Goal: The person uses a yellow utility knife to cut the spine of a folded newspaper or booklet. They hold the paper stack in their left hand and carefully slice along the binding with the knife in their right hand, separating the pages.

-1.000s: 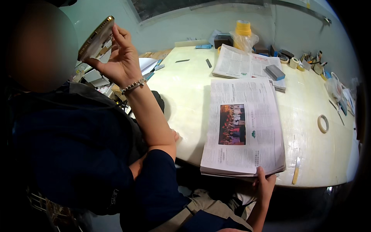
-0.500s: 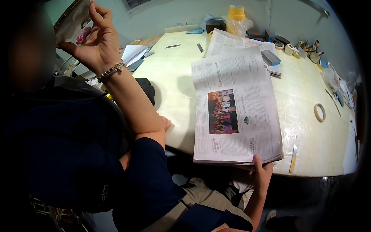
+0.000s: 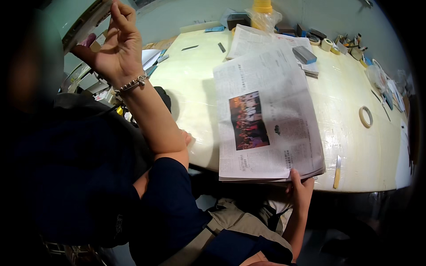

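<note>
Several newspaper sheets [image 3: 277,113] extend forward — right hand [image 3: 302,191] gripping them.

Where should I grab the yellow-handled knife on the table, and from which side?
Probably best to take the knife by its yellow handle, coming from the table's near edge. It lies with the handle toward that edge and the silvery blade pointing away, so fingers should stay clear. The right hand is closest, but it's holding the newspaper.
</note>
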A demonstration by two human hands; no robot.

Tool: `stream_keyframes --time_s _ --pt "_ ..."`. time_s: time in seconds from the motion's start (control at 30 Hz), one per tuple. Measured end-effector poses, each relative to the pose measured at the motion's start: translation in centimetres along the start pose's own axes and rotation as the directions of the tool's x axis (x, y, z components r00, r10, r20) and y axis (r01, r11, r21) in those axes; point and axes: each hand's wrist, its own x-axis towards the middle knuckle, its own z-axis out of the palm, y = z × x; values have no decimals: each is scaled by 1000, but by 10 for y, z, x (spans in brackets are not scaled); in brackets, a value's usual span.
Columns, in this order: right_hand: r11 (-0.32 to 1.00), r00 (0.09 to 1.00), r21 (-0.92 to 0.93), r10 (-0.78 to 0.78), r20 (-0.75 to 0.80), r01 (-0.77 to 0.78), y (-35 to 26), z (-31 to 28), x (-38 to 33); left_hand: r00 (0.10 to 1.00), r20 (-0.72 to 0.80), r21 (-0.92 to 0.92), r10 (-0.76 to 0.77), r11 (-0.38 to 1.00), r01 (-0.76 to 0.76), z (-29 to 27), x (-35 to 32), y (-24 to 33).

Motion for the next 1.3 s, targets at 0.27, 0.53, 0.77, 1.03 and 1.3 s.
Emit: stream_keyframes --time_s 0.27,0.53,0.77,1.03,1.3 --pt "1000 999 -4 4 36 -4 -6 2 -1 840 1 -250 -542 814 525 -127 -27 -108" --pt "996 996 -51 80 42 -78 -3 -4 1 648 -213 -20 -731 666 745 -218 -66 -232" --pt "988 985 -67 145 92 -139 -8 -5 -3 611 -204 10 -765 623 782 -259 -38 -312" --pt "973 965 -80 225 138 -215 -12 -9 -2 307 -365 -76 -879 357 931 -304 -50 -409" --pt "990 983 -85 127 137 -116 -8 -8 -3 247 -755 -47 -608 426 904 -294 -62 -473"
